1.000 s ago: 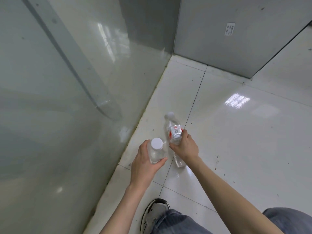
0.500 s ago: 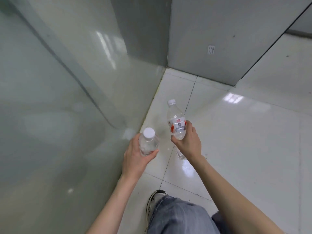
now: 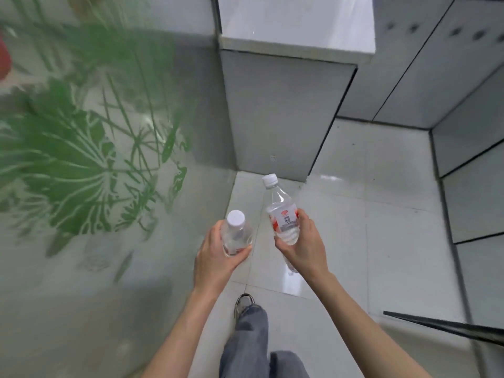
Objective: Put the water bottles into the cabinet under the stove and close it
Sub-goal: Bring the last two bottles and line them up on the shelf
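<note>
A frosted glass panel (image 3: 81,165) printed with green leaves is seen left of the grey cabinet (image 3: 283,118), and glossy white floor tiles (image 3: 387,214) are spread before it. Nearer than the cabinet, above the floor, two bottles are held. The labelled bottle (image 3: 281,211), cap tilted toward the cabinet, is clamped at its middle by the fingers of the right hand (image 3: 305,248). The plain bottle (image 3: 236,234) is wrapped by the fingers of the left hand (image 3: 216,259).

- Two water bottles: left bottle (image 3: 236,237), right bottle (image 3: 278,197).
- Two white caps: left cap (image 3: 236,217), right cap (image 3: 269,180).
- Two hands: left hand (image 3: 215,260), right hand (image 3: 305,252) (each grips one bottle).
- One red-and-white label (image 3: 285,221), on the right bottle.
- One shoe (image 3: 244,304).
- One glass panel (image 3: 81,159) with a leaf print.
</note>
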